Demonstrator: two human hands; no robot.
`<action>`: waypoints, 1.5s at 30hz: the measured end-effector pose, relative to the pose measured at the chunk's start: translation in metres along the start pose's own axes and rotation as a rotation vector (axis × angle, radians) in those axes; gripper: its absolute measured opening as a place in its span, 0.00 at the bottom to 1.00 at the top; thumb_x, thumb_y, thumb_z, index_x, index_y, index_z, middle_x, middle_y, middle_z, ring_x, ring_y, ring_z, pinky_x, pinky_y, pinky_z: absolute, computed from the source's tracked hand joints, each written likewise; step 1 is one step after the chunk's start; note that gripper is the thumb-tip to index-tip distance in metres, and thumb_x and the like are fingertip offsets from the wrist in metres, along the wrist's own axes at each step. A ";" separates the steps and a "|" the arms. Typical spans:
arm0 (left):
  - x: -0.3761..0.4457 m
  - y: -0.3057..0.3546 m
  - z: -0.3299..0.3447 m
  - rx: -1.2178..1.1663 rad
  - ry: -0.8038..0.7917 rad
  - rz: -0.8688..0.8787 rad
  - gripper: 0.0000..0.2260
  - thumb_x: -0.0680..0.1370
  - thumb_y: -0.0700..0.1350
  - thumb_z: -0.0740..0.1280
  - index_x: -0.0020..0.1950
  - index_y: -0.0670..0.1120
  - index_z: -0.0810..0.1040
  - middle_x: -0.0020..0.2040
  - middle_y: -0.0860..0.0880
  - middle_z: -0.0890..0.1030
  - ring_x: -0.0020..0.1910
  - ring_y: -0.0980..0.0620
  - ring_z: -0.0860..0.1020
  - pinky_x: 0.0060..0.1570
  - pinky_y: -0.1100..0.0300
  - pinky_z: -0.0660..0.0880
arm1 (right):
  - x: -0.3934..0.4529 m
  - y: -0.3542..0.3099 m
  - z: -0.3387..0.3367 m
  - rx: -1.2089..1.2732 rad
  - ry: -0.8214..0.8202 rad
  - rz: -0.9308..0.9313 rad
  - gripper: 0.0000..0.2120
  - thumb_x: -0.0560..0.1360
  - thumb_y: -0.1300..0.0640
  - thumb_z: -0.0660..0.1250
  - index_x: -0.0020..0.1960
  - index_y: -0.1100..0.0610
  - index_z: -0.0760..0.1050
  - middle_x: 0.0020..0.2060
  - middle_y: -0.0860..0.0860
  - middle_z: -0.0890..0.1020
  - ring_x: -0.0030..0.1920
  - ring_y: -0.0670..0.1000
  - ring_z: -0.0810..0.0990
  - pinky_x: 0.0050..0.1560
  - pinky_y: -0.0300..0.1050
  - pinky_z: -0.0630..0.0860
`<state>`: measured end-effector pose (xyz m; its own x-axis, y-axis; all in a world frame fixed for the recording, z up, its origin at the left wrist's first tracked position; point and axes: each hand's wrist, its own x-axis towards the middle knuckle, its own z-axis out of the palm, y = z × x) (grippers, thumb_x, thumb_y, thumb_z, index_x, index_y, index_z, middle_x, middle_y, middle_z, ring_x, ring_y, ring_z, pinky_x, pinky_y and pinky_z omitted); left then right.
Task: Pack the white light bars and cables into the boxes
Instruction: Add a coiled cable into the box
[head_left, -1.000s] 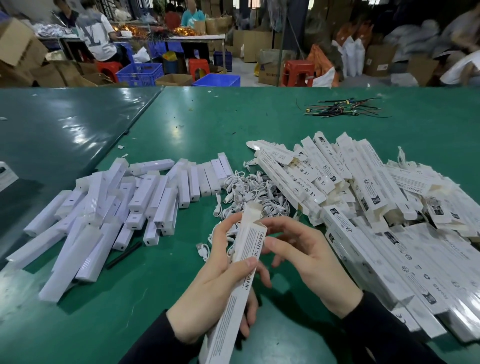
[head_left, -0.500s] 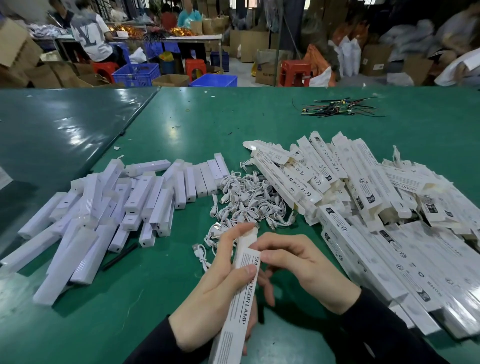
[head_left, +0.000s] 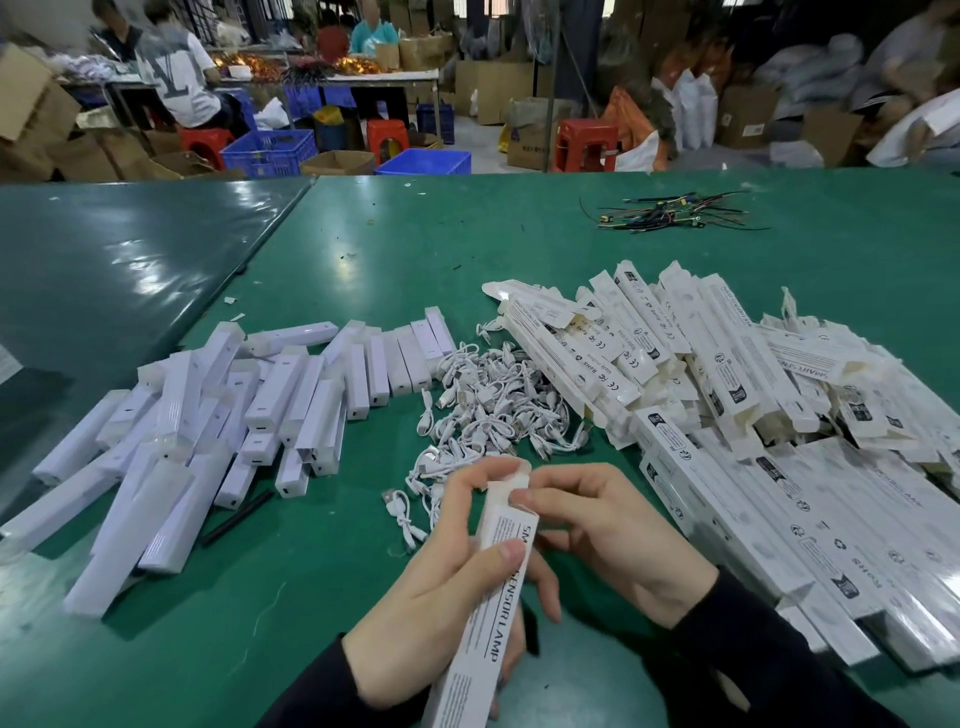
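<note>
My left hand grips a long white lamp box printed "SENSOR LAMP", held upright near the table's front edge. My right hand pinches the box's top end flap with thumb and forefinger. What is inside the box is hidden. A pile of white light bars lies to the left. A tangle of white cables sits just beyond my hands. A heap of white lamp boxes spreads over the right side.
The green table carries a bundle of dark coloured wires at the far right. A black pen lies under the light bars. People sit among crates, stools and cartons beyond the table.
The box's top flap, standing up a second ago, is now folded down under my fingers. My left forefinger has come up to the top end, and both hands sit slightly nearer me.
</note>
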<state>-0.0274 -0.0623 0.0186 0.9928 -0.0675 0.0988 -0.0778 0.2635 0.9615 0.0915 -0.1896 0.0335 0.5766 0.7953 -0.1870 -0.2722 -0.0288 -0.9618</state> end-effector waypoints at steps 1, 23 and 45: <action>0.000 0.000 0.000 -0.012 0.008 -0.010 0.16 0.78 0.50 0.63 0.62 0.66 0.64 0.45 0.36 0.80 0.25 0.47 0.75 0.24 0.59 0.75 | 0.000 -0.001 0.000 0.010 0.009 0.000 0.05 0.66 0.58 0.76 0.36 0.57 0.81 0.35 0.56 0.81 0.36 0.51 0.78 0.41 0.43 0.75; 0.002 -0.002 -0.001 0.074 0.142 -0.068 0.12 0.75 0.53 0.66 0.56 0.57 0.70 0.46 0.39 0.81 0.28 0.41 0.79 0.24 0.52 0.78 | 0.000 -0.002 -0.005 -0.039 0.138 -0.128 0.05 0.74 0.66 0.69 0.40 0.64 0.82 0.32 0.58 0.82 0.29 0.47 0.77 0.30 0.37 0.74; 0.001 -0.008 -0.008 0.145 0.154 -0.025 0.15 0.76 0.55 0.66 0.57 0.60 0.62 0.45 0.36 0.82 0.24 0.44 0.75 0.25 0.56 0.75 | -0.002 0.001 0.002 -0.009 0.104 -0.174 0.13 0.64 0.52 0.73 0.42 0.60 0.85 0.34 0.56 0.84 0.34 0.49 0.80 0.34 0.39 0.77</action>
<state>-0.0255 -0.0570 0.0095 0.9959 0.0787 0.0448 -0.0542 0.1218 0.9911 0.0887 -0.1905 0.0334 0.6909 0.7220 -0.0374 -0.1550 0.0975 -0.9831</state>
